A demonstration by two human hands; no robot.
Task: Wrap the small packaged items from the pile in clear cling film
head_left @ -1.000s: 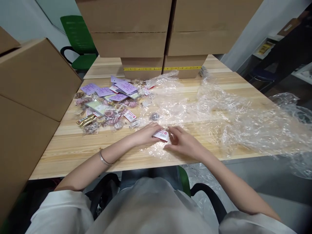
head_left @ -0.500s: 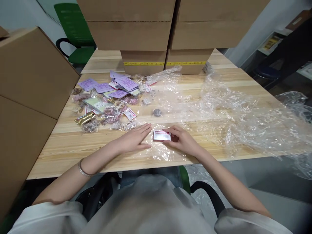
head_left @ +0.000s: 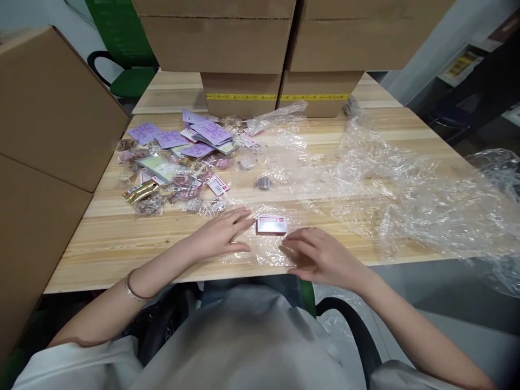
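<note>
White card (head_left: 271,224), red-framed print (head_left: 268,220) too small to read, barcode (head_left: 279,225) beneath

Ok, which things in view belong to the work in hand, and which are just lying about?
Likely in the job:
labelled packet between left hand and right hand
clear film around it
perhaps heaped packets, some similarly labelled

Likely just lying about:
cardboard boxes
green chair

Print on the card (head_left: 271,224) is too small to read, as are marks on the disc (head_left: 264,183). Upper boxes (head_left: 215,46) and the chair (head_left: 132,82) run off the top edge, the film (head_left: 450,211) off the right. Purple cards (head_left: 211,131) partly hide the pile (head_left: 186,187). The right hand's (head_left: 320,257) palm is out of sight
</note>
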